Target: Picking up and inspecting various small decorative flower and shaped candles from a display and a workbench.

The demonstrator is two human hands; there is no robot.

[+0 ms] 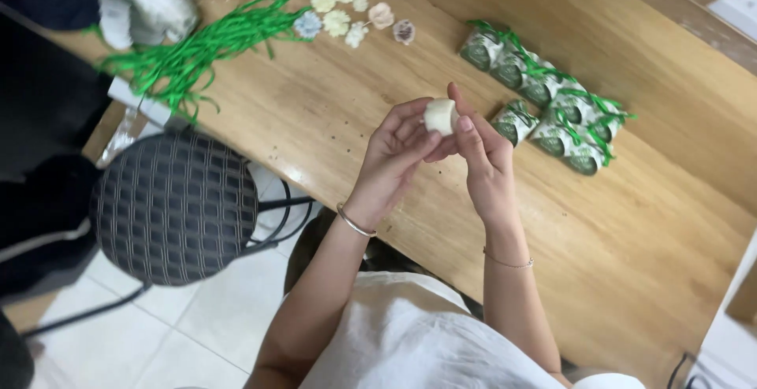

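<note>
Both hands meet over the wooden table (331, 113) and hold one small white rounded piece (440, 115) between their fingertips. My left hand (394, 152) cups it from below and the left, with a bangle on the wrist. My right hand (477, 156) pinches it from the right, thumb on top. Just right of the hands lie several small wrapped packages (552, 97) with a green and white pattern, tied with green ribbon, in two rows.
A bunch of green ribbon strips (197, 46) lies at the table's far left, beside a cluster of small pale fabric flowers (347, 14). A crumpled white bag (146, 3) sits at the top left. A round patterned stool (173, 208) stands on the tiled floor.
</note>
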